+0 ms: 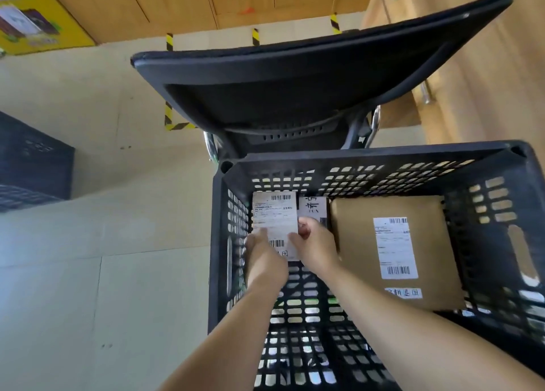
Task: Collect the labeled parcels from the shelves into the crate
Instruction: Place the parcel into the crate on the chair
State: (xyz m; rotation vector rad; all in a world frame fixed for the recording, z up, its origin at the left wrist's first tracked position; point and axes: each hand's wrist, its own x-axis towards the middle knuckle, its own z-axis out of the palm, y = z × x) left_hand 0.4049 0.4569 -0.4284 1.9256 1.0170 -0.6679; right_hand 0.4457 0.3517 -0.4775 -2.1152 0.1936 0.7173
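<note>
Down inside the crate: both hands reach into the far-left corner of the black perforated crate, close together on one parcel.
Small white parcel: held flat near the crate's left wall, low over the floor grid, its barcode label facing up.
Left hand: at the parcel's near-left corner, fingers laid over the edge; it looks to be gripping, though the fingertips are partly hidden.
Right hand: pinches the parcel's right edge between thumb and curled fingers.
Brown cardboard parcel: lies flat in the crate's right half, just beside the right hand, a white shipping label on top.
White packet: printed with black characters, against the far wall between the two parcels, partly covered by the small one.
Office chair: black backrest rises just beyond the crate's far rim.
Second dark crate: on the floor, well apart to the left.
Wooden cabinets: along the far wall.
</note>
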